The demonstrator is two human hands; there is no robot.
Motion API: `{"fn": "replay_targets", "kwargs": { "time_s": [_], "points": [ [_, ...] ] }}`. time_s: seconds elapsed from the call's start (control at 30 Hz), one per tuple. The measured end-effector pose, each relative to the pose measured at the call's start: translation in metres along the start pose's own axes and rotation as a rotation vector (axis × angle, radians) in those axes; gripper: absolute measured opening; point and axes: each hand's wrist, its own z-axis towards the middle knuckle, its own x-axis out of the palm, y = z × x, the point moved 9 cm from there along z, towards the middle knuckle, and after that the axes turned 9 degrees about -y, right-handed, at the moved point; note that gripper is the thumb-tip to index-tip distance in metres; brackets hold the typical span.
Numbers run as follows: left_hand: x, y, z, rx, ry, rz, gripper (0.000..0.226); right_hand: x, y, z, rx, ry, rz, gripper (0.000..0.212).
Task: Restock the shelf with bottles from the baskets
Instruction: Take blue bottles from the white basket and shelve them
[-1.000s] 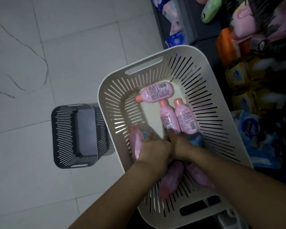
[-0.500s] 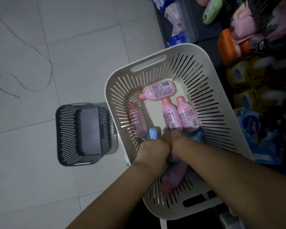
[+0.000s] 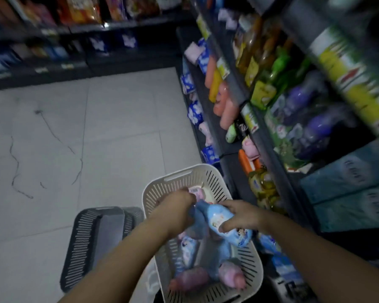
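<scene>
A white slotted basket (image 3: 162,186) stands on the floor below me, holding several pink and blue bottles. My right hand (image 3: 239,215) grips a light blue bottle (image 3: 219,217) lifted above the basket. My left hand (image 3: 177,208) is closed on a darker blue bottle (image 3: 198,219) right beside it. Pink bottles (image 3: 190,279) and another blue bottle (image 3: 187,248) lie in the basket underneath. The shelf (image 3: 269,132) rises along the right, packed with blurred bottles and packets.
A dark grey basket (image 3: 85,243) sits upside down on the tiled floor left of the white one. More dark shelves (image 3: 79,64) with packets line the far wall. A thin cord (image 3: 15,162) trails over the tiles at left.
My head has tilted up, bringing the shelves into view. Both hands have risen out of the basket's bottom, each now lifting a blue bottle.
</scene>
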Motion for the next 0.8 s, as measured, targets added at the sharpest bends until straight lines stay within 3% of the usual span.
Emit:
{"fn": "replay_targets", "kwargs": {
  "time_s": [0.1, 0.23, 0.37, 0.5, 0.63, 0.8],
  "points": [
    [-0.073, -0.022, 0.003, 0.069, -0.153, -0.069, 0.041, -0.039, 0.044, -0.035, -0.143, -0.129, 0.049, 0.04],
    [-0.172, -0.05, -0.007, 0.193, -0.396, -0.104, 0.033, -0.083, 0.101, -0.088, -0.307, -0.304, 0.139, 0.045],
    [-0.257, -0.081, -0.035, 0.371, -0.64, -0.201, 0.052, -0.116, 0.148, -0.149, -0.449, -0.445, 0.275, 0.047],
    [-0.323, -0.1, -0.076, 0.455, -0.866, -0.379, 0.051, -0.131, 0.189, -0.214, -0.575, -0.541, 0.37, 0.043],
    [-0.355, -0.121, -0.109, 0.577, -0.915, -0.458, 0.04, -0.13, 0.214, -0.273, -0.659, -0.662, 0.423, 0.042],
    [-0.362, -0.166, -0.136, 0.786, -0.803, -0.391, 0.057, -0.118, 0.208, -0.344, -0.666, -0.836, 0.426, 0.048]
  ]
}}
